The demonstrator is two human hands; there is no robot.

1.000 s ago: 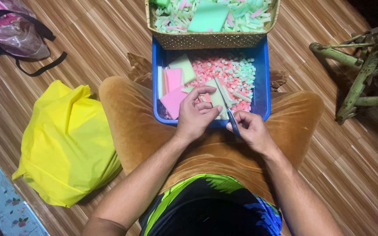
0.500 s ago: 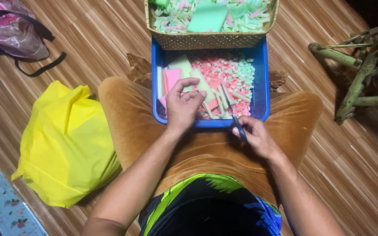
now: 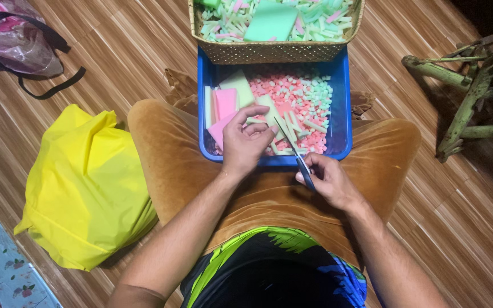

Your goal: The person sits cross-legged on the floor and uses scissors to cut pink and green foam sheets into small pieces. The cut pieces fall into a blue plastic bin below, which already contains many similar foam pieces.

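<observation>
Wooden plank floor (image 3: 132, 51) carries everything. Yellow plastic bag (image 3: 87, 188) lies at the person's left, touching the left knee. Pink bag with black strap (image 3: 12, 40) sits at the far-left corner of the view; rough wooden stool (image 3: 469, 97) at the far right.

Person sits cross-legged in tan trousers. Blue plastic tray (image 3: 342, 108) rests on the lap, between the knees. Woven basket (image 3: 275, 52) sits just beyond the tray's far edge, touching it, full of green and pink foam strips plus one larger green sheet (image 3: 272, 21).

Tray contents: foam sheets (image 3: 226, 102) (pink and pale green) stacked along the left wall, small cut pink and green pieces (image 3: 309, 94) piled over the right half.

Left hand (image 3: 245, 142) is at the tray's near-left corner, fingers curled and pinching a pale green foam strip (image 3: 269, 111). Right hand (image 3: 329, 182) is just outside the near edge, fingers closed around the handles of scissors (image 3: 292, 142), blades pointing into the tray toward the strip (blade gap too thin to tell).
</observation>
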